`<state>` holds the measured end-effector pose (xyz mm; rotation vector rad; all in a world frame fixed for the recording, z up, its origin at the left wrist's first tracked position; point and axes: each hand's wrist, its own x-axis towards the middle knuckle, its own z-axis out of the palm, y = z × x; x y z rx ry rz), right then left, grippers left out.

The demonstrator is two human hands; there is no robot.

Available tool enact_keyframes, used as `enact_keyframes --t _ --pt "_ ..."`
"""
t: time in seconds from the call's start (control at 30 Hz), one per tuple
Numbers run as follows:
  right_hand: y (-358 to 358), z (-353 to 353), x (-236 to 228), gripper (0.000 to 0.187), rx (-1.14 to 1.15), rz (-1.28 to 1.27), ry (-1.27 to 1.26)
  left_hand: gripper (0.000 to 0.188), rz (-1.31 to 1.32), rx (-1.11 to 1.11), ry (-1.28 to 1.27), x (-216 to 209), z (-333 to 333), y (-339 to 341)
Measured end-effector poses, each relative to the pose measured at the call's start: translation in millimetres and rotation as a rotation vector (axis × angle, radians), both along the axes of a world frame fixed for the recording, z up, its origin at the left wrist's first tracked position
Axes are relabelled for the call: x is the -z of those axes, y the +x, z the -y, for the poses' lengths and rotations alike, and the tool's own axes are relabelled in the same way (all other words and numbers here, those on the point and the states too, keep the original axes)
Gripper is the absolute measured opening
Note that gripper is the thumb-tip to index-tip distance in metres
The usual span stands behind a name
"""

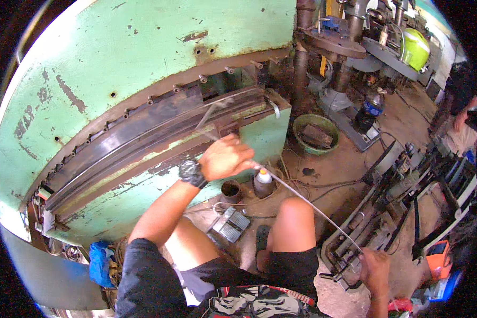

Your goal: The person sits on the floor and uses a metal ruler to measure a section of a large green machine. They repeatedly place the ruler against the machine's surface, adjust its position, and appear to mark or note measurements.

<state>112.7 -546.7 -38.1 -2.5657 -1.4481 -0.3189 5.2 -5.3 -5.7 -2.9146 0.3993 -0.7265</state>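
Observation:
A thin metal rod [310, 206] runs slantwise across my lap between my two hands. My left hand [228, 159], with a black watch [192, 173] on its wrist, is closed around the rod's far end, in front of the green press machine [164, 183]. Lower right, my right hand [375, 270] grips the near end. Past my left fingers a blurred, bent metal piece [212, 114] reaches over the machine's long slot; I cannot tell whether it is joined to the rod. Along that slot lies a long dark metal bar [127, 135].
A foot pedal [230, 224] sits on the floor between my legs, near a rusty tube [231, 190] and an orange-capped bottle [263, 176]. Farther right are a green basin [297, 139], a dark bottle [370, 109], cables and stacked metal frames [408, 199]. Another person [461, 106] is at the far right.

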Motion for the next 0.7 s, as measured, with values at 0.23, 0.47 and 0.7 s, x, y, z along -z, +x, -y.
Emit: enact_keyframes --t 0.23,0.47,0.7 --pt "1 74 -49 0.025 0.452 0.103 0.449 0.03 0.016 0.008 -0.481 23 39 -75" --pt "26 20 -194 0.038 0.204 0.816 0.527 0.024 0.29 -0.106 -0.953 60 115 -60" --pt "-31 -204 -160 0.056 -0.548 -0.348 1.731 0.028 0.23 0.044 -1.583 88 211 -19"
